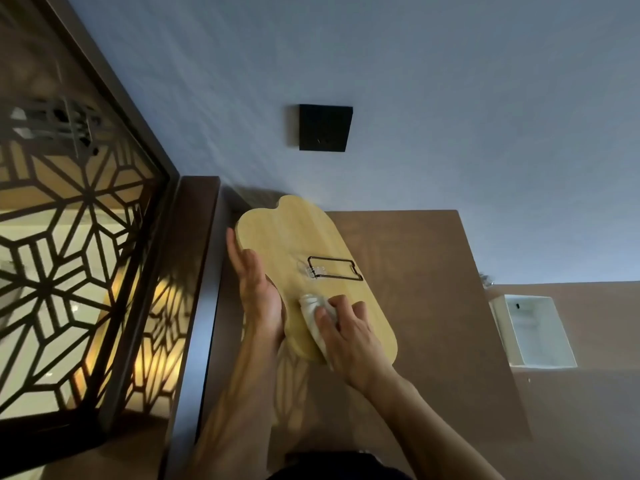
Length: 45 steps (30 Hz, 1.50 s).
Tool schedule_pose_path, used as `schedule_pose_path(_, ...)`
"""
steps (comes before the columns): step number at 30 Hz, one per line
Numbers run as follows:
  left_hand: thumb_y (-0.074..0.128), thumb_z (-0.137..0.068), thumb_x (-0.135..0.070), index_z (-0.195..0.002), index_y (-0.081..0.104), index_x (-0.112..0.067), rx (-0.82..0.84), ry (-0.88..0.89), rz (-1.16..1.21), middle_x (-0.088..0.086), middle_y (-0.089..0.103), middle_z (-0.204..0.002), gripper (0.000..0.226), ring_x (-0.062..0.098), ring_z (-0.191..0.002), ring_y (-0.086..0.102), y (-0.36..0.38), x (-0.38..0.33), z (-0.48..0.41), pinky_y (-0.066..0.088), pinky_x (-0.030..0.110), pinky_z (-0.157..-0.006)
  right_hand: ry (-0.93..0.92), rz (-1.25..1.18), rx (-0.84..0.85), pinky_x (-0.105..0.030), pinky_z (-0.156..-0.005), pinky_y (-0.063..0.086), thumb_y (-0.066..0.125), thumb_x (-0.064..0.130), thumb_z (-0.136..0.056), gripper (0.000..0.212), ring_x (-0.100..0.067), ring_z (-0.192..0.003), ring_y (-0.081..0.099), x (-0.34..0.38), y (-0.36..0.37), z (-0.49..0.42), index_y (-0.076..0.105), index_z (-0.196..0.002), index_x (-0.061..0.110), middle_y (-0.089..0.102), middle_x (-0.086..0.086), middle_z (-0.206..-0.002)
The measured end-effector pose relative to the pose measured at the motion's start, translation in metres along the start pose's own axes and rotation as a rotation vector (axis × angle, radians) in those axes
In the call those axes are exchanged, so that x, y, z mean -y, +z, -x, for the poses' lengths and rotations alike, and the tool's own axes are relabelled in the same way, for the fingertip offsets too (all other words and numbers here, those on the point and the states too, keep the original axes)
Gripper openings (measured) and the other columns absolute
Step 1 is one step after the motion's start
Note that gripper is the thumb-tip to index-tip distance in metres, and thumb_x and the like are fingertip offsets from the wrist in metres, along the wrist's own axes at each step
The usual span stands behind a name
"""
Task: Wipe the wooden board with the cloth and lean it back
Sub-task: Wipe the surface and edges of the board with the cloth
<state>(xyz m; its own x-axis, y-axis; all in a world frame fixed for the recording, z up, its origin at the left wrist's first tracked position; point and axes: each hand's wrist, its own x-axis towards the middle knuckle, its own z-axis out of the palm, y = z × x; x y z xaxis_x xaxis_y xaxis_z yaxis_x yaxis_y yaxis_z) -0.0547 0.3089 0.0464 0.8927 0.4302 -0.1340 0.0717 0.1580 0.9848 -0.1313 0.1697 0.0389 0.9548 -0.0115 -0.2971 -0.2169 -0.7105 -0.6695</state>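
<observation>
A light wooden board [294, 237] with rounded corners lies slanted on the brown counter [415, 271], its far end near the wall. A thin black wire bracket [335, 268] on a clear clip is fixed to its face. My left hand [254, 289] steadies the board's left edge with flat, extended fingers. My right hand [349, 336] presses a small white cloth [313, 311] against the board's near half.
A dark wooden screen [79, 237] with star-pattern lattice stands on the left, lit from behind. A black square plate [325, 127] is mounted on the grey-blue wall. A white open box [533, 329] sits on the counter at right.
</observation>
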Motion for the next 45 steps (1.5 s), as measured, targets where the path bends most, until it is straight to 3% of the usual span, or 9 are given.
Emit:
schedule_pose_path(8, 0.023, -0.113, -0.025, -0.163, 0.009, -0.028, 0.012, 0.01, -0.059, -0.005, 0.028, -0.16, 0.053, 0.0, -0.128, 0.046, -0.014, 0.018, -0.008, 0.041, 0.025, -0.104, 0.255, -0.067, -0.003, -0.047, -0.08, 0.051, 0.026, 0.068, -0.098, 0.045, -0.022, -0.092, 0.053, -0.097, -0.012, -0.02, 0.049, -0.114, 0.032, 0.052, -0.003, -0.105)
schedule_pose_path(15, 0.023, -0.113, -0.031, -0.163, 0.01, -0.031, 0.028, 0.001, -0.022, -0.001, 0.021, -0.169, 0.053, 0.011, -0.141, 0.036, -0.013, 0.021, -0.008, 0.037, 0.033, -0.111, 0.375, 0.158, -0.11, -0.044, -0.072, 0.053, 0.032, 0.058, -0.098, 0.033, -0.033, -0.08, 0.057, -0.12, -0.033, -0.028, 0.048, -0.102, 0.029, 0.053, -0.009, -0.101)
schedule_pose_path(21, 0.036, -0.1, -0.049, -0.16, 0.017, -0.041, 0.05, -0.061, 0.095, -0.001, 0.023, -0.169, 0.064, 0.02, -0.148, 0.037, -0.013, 0.016, -0.004, 0.039, 0.05, -0.117, -0.053, -0.111, -0.048, -0.035, -0.056, 0.036, 0.032, 0.07, -0.093, 0.032, -0.012, -0.069, 0.054, 0.002, -0.01, -0.004, 0.043, -0.093, 0.041, 0.054, 0.007, -0.092)
schedule_pose_path(24, 0.034, -0.101, -0.048, -0.161, 0.017, -0.039, 0.045, -0.067, 0.076, 0.0, 0.025, -0.168, 0.064, 0.023, -0.15, 0.035, -0.014, 0.016, -0.005, 0.034, 0.056, -0.12, -0.154, -0.069, 0.039, -0.037, -0.064, 0.047, 0.031, 0.072, -0.095, 0.036, -0.018, -0.076, 0.058, 0.019, 0.005, 0.002, 0.045, -0.105, 0.041, 0.047, 0.01, -0.096)
schedule_pose_path(29, 0.025, -0.112, -0.032, -0.163, 0.016, -0.03, -0.019, -0.02, -0.035, -0.001, 0.026, -0.167, 0.052, 0.015, -0.148, 0.034, -0.014, 0.02, -0.007, 0.028, 0.047, -0.125, 0.054, 0.145, 0.058, -0.035, -0.074, 0.043, 0.037, 0.043, -0.105, 0.031, -0.024, -0.084, 0.047, -0.063, -0.005, -0.03, 0.054, -0.12, 0.022, 0.055, -0.011, -0.112)
schedule_pose_path(33, 0.023, -0.113, -0.028, -0.163, 0.013, -0.029, 0.008, -0.022, 0.006, -0.003, 0.023, -0.168, 0.052, 0.011, -0.144, 0.034, -0.013, 0.019, -0.008, 0.032, 0.037, -0.117, 0.317, 0.089, -0.019, -0.049, -0.082, 0.052, 0.035, 0.055, -0.102, 0.038, -0.039, -0.094, 0.057, -0.119, -0.025, -0.043, 0.052, -0.116, 0.025, 0.055, -0.016, -0.108)
schedule_pose_path(37, 0.024, -0.113, -0.029, -0.163, 0.013, -0.03, 0.027, -0.012, 0.028, -0.009, 0.026, -0.162, 0.052, 0.005, -0.136, 0.039, -0.013, 0.02, -0.008, 0.036, 0.028, -0.108, 0.428, 0.238, -0.046, -0.043, -0.072, 0.052, 0.036, 0.051, -0.1, 0.034, -0.035, -0.076, 0.057, -0.127, -0.041, -0.051, 0.05, -0.112, 0.022, 0.052, -0.014, -0.104)
schedule_pose_path(42, 0.024, -0.113, -0.029, -0.164, 0.013, -0.027, 0.039, 0.004, -0.011, -0.017, 0.026, -0.155, 0.052, -0.023, -0.121, 0.042, -0.014, 0.024, -0.009, 0.042, 0.006, -0.094, 0.09, -0.137, -0.048, -0.044, -0.065, 0.053, 0.042, 0.054, -0.098, 0.032, -0.037, -0.077, 0.062, -0.025, -0.029, -0.038, 0.05, -0.102, 0.023, 0.066, -0.015, -0.096)
schedule_pose_path(45, 0.028, -0.108, -0.044, -0.163, 0.016, -0.035, 0.037, -0.001, -0.01, -0.019, 0.026, -0.16, 0.056, -0.015, -0.134, 0.041, -0.014, 0.02, -0.006, 0.043, 0.019, -0.109, -0.138, -0.121, 0.02, -0.036, -0.064, 0.046, 0.034, 0.066, -0.094, 0.033, -0.027, -0.076, 0.06, 0.025, -0.004, -0.018, 0.044, -0.104, 0.037, 0.055, 0.001, -0.096)
